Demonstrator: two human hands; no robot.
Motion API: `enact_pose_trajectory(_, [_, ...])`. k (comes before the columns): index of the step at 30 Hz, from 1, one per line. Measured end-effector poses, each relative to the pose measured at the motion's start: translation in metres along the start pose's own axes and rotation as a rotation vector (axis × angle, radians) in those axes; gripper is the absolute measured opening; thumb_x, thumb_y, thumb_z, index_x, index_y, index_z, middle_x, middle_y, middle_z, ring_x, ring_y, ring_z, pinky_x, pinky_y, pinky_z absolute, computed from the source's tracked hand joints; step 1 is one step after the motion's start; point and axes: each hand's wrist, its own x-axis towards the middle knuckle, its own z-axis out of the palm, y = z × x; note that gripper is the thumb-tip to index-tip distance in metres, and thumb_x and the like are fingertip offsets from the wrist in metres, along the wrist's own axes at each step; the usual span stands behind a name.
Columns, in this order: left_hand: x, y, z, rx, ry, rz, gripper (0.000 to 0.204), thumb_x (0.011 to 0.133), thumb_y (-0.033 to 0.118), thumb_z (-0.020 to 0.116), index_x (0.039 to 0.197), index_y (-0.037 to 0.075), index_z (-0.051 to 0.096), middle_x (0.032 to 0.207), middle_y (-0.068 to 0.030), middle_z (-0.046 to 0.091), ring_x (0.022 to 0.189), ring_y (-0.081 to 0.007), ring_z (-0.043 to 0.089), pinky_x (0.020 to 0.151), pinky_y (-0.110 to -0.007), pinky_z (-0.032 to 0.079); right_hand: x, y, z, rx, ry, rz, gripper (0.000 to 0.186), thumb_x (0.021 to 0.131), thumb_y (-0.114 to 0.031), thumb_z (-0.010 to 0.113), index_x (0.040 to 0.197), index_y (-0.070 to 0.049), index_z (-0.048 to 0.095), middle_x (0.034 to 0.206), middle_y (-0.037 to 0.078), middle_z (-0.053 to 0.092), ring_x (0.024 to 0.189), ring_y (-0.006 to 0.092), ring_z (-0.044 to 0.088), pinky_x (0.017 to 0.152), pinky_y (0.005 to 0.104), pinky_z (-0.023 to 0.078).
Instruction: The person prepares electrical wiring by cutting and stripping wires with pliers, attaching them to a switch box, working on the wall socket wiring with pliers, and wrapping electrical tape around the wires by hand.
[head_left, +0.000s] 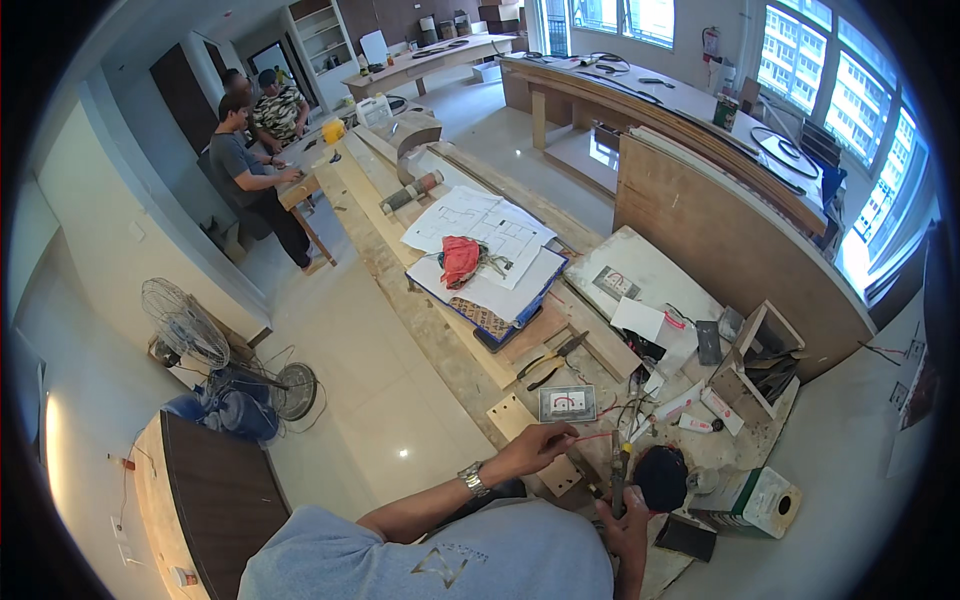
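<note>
My left hand, with a metal watch at the wrist, pinches a thin red wire. The wire runs right to the upper end of a long dark tool with a yellow part, which looks like pliers. My right hand is closed around the lower part of this tool; its jaws are too small to make out. Just beyond my left hand lies a grey electrical box with a white outlet. Farther off, a second pair of pliers rests spread on the bench.
A round black object and a square can stand right of my right hand. Loose wires, tubes and a wooden tool box crowd the right side. Paper plans lie farther along. Two or more people work at the far left, beyond a fan.
</note>
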Motion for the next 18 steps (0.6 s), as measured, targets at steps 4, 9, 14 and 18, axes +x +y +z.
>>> enact_pose_trajectory(4, [0.014,0.008,0.012,-0.043,-0.001,0.074,0.027,0.110,0.021,0.060,0.127,0.001,0.068,0.089,-0.0060,0.069,0.079,-0.0122,0.063,0.074,-0.032,0.053,0.001,-0.003,0.003,-0.059,-0.105,-0.010,0.028,0.084,-0.018,0.081,0.097,0.003,0.069,0.095,0.021,0.063,0.093,0.0377,0.063,0.083,0.0459,0.049])
enact_pose_trajectory(9, [0.021,0.003,0.025,-0.106,0.033,0.135,0.025,0.109,0.017,0.062,0.127,0.001,0.068,0.088,-0.0051,0.068,0.080,-0.0113,0.061,0.074,-0.031,0.052,0.000,-0.003,0.003,-0.051,-0.140,0.024,0.031,0.085,-0.023,0.081,0.100,0.003,0.071,0.102,0.025,0.064,0.104,0.0438,0.063,0.092,0.0494,0.050])
enact_pose_trajectory(14, [0.021,0.002,0.027,-0.056,0.036,0.133,0.023,0.109,0.016,0.062,0.125,0.000,0.069,0.089,-0.0051,0.069,0.079,-0.0105,0.059,0.073,-0.031,0.051,-0.002,0.004,0.007,-0.020,-0.158,0.073,0.032,0.085,-0.024,0.081,0.100,0.002,0.072,0.105,0.026,0.065,0.106,0.0441,0.063,0.094,0.0494,0.049])
enact_pose_trajectory(18, [0.021,0.000,0.025,-0.034,0.045,0.123,0.023,0.109,0.016,0.062,0.123,0.000,0.070,0.088,-0.0046,0.068,0.078,-0.0105,0.057,0.072,-0.031,0.051,0.002,0.001,0.006,-0.036,-0.179,0.062,0.033,0.085,-0.025,0.082,0.102,0.002,0.072,0.104,0.026,0.066,0.105,0.0443,0.063,0.094,0.0495,0.049])
